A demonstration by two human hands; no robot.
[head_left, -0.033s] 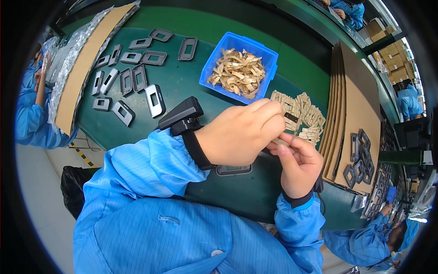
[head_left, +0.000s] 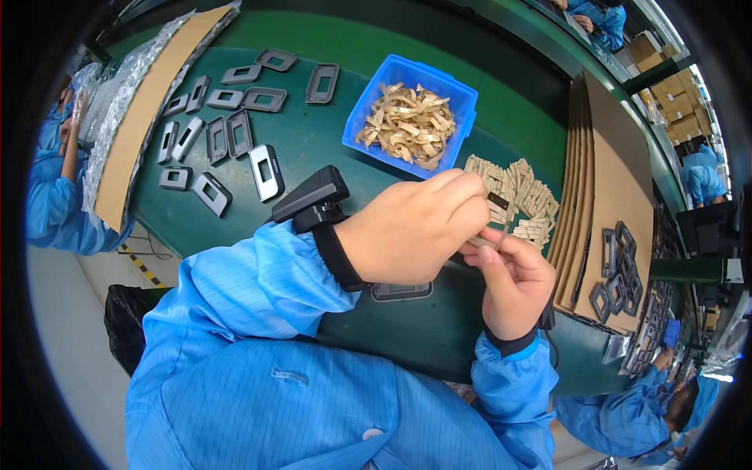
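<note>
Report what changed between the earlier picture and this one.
Nothing visibly changed: no thing was taken up or let go. The left hand and right hand stay together, with a small strip in the right hand's pinch. The blue bin, the loose strips beside it and the frames on the left all stayed as they were.

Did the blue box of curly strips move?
No, the blue box sits at the same spot on the green table as before.
</note>
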